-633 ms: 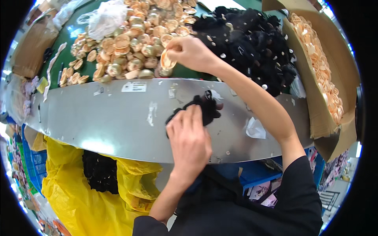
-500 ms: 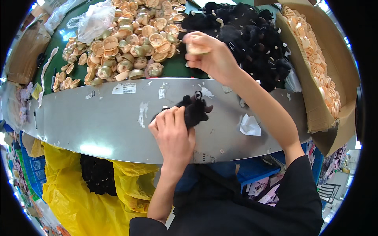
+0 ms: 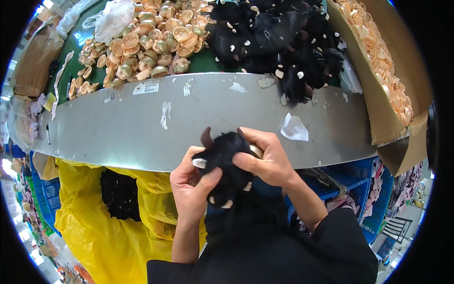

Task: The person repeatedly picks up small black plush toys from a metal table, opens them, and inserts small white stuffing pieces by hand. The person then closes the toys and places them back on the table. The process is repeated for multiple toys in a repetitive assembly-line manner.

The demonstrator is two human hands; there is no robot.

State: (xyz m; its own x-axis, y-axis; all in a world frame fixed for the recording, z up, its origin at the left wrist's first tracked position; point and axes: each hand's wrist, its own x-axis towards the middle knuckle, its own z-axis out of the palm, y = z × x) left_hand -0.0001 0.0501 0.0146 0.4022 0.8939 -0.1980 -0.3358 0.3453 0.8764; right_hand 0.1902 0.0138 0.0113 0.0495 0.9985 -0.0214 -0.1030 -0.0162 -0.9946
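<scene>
Fingers (image 3: 212,179) of your left hand (image 3: 189,190) and right hand (image 3: 273,163) pinch a fuzzy black toy (image 3: 224,150) by the near edge of the gray counter (image 3: 127,128). Your right hand also holds a gold shell (image 3: 257,151).

A grey metal worktop (image 3: 118,137) is bordering a green surface (image 3: 203,62). The green surface is supporting a heap of peach-and-gold half-shells (image 3: 161,46) and a pile of black plush pieces (image 3: 274,35), which is overlapping the metal. The worktop is bearing a white paper scrap (image 3: 294,128), a white label (image 3: 146,88) and a slim pen (image 3: 48,134).
</scene>
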